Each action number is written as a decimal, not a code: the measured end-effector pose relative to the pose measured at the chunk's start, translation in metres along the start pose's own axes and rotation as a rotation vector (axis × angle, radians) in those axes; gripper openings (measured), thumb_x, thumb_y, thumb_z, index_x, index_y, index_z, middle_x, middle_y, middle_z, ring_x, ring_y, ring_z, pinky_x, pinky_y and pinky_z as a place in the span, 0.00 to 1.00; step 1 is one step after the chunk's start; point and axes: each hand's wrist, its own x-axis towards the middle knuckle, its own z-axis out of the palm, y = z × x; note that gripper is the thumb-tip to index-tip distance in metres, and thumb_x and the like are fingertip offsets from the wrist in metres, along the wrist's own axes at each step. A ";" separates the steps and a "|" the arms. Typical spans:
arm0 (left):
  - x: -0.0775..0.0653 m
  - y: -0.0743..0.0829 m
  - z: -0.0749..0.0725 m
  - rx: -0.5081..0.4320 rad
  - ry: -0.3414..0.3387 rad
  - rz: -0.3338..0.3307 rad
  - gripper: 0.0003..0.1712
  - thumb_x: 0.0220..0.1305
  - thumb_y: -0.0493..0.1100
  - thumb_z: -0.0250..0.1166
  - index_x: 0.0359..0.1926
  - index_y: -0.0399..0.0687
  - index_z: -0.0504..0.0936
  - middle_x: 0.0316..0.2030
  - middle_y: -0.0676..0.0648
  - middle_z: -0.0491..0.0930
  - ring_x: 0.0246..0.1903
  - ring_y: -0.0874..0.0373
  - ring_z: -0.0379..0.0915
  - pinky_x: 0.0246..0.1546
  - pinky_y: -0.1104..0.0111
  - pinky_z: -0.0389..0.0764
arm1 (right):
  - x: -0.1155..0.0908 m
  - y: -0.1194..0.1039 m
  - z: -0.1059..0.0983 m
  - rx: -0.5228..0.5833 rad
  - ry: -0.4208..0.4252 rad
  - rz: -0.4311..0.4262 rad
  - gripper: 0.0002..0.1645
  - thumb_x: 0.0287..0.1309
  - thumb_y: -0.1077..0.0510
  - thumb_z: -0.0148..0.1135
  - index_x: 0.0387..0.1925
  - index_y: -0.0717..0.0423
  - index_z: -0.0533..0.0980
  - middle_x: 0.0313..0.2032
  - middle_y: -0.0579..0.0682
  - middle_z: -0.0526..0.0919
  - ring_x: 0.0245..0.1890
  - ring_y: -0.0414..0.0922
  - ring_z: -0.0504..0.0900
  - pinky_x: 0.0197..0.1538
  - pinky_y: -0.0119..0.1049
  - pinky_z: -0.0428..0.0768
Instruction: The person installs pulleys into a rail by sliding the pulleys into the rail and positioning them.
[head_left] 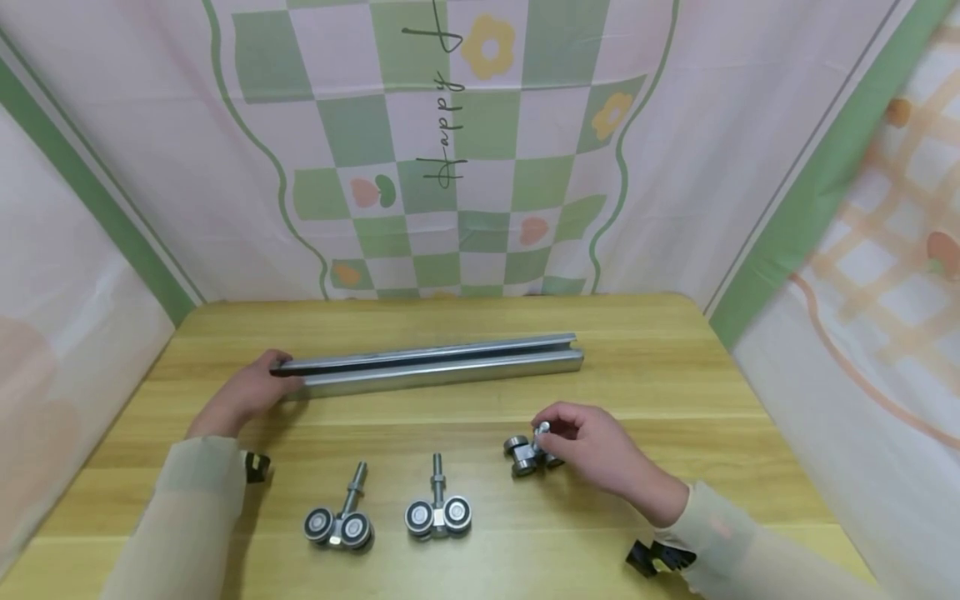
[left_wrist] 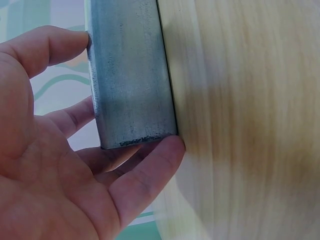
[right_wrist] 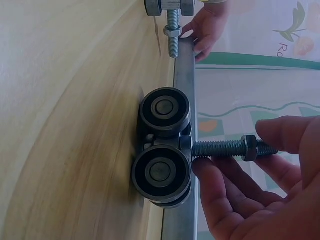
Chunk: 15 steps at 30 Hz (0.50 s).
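At the left end of a slotted steel track rail [head_left: 442, 377], my left hand [head_left: 251, 390] grips the metal with thumb and fingers on its sides. The left wrist view shows the blunt end of the rail [left_wrist: 132, 85], with fingertips along its edge and lower corner. My right hand [head_left: 596, 446] pinches the threaded bolt [right_wrist: 220, 148] of a roller trolley [head_left: 521, 457] near its nut. Its black-ringed wheels [right_wrist: 164, 109] face the right wrist camera, and the bolt points up from the tabletop. In the head view the fingers partly hide this trolley.
Two more roller trolleys lie in front on the wooden table [head_left: 675, 392]: one left [head_left: 337, 527] with its bolt tilted, one near the middle [head_left: 438, 515] with its bolt pointing away. Patterned curtains [head_left: 487, 125] hang behind and at both sides of the table.
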 end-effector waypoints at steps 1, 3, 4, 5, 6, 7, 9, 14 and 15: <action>0.000 0.000 0.000 -0.001 0.001 0.000 0.39 0.70 0.54 0.59 0.70 0.33 0.59 0.62 0.25 0.66 0.58 0.30 0.65 0.55 0.37 0.67 | 0.000 0.000 0.000 -0.006 0.002 -0.001 0.10 0.63 0.55 0.67 0.44 0.52 0.83 0.38 0.40 0.84 0.40 0.42 0.81 0.46 0.43 0.80; 0.000 0.000 0.000 -0.003 -0.001 0.000 0.39 0.70 0.54 0.59 0.70 0.33 0.59 0.61 0.26 0.67 0.57 0.30 0.65 0.55 0.37 0.68 | 0.000 0.001 0.000 -0.020 0.009 0.001 0.09 0.64 0.54 0.67 0.44 0.51 0.84 0.38 0.39 0.84 0.40 0.41 0.81 0.45 0.42 0.80; 0.000 -0.001 0.000 -0.005 0.000 0.000 0.39 0.70 0.54 0.59 0.70 0.33 0.59 0.61 0.26 0.67 0.57 0.30 0.65 0.54 0.37 0.68 | 0.000 0.001 0.001 -0.026 0.012 0.003 0.09 0.64 0.54 0.67 0.44 0.50 0.84 0.38 0.38 0.84 0.39 0.41 0.81 0.44 0.42 0.80; 0.000 -0.001 0.000 -0.006 -0.001 0.000 0.39 0.70 0.54 0.59 0.70 0.33 0.59 0.61 0.26 0.67 0.57 0.31 0.66 0.54 0.38 0.69 | -0.001 0.002 0.001 -0.031 0.015 0.004 0.09 0.64 0.54 0.67 0.44 0.50 0.84 0.37 0.38 0.84 0.39 0.41 0.81 0.44 0.42 0.80; 0.000 -0.001 0.000 -0.007 -0.001 -0.001 0.38 0.70 0.54 0.60 0.70 0.33 0.59 0.60 0.26 0.68 0.57 0.31 0.66 0.54 0.38 0.69 | -0.001 0.002 0.001 -0.038 0.020 0.006 0.09 0.64 0.53 0.67 0.44 0.49 0.85 0.37 0.37 0.84 0.39 0.41 0.81 0.43 0.41 0.80; 0.000 -0.001 0.000 -0.007 -0.002 0.001 0.38 0.70 0.54 0.60 0.69 0.33 0.59 0.60 0.26 0.68 0.56 0.31 0.66 0.54 0.38 0.69 | -0.001 0.001 0.001 -0.042 0.024 0.011 0.09 0.64 0.53 0.67 0.44 0.48 0.85 0.37 0.36 0.84 0.39 0.40 0.81 0.43 0.41 0.80; 0.000 -0.001 0.000 -0.008 -0.003 0.002 0.38 0.70 0.53 0.60 0.69 0.33 0.59 0.60 0.26 0.68 0.56 0.31 0.66 0.54 0.38 0.69 | -0.002 0.001 0.001 -0.051 0.032 0.010 0.09 0.64 0.53 0.67 0.44 0.48 0.85 0.37 0.36 0.85 0.39 0.40 0.81 0.44 0.42 0.80; -0.001 -0.001 0.000 -0.010 -0.004 0.002 0.38 0.70 0.53 0.60 0.69 0.33 0.59 0.60 0.26 0.68 0.56 0.31 0.66 0.54 0.38 0.69 | -0.003 0.002 0.003 -0.078 0.060 0.011 0.09 0.63 0.53 0.67 0.44 0.48 0.85 0.37 0.36 0.85 0.39 0.39 0.81 0.45 0.42 0.81; -0.001 -0.001 0.000 -0.011 -0.004 0.002 0.38 0.70 0.53 0.60 0.69 0.33 0.59 0.60 0.26 0.68 0.56 0.31 0.66 0.54 0.38 0.69 | -0.003 0.002 0.003 -0.082 0.065 0.014 0.09 0.63 0.53 0.67 0.44 0.48 0.85 0.37 0.36 0.85 0.39 0.39 0.81 0.44 0.42 0.81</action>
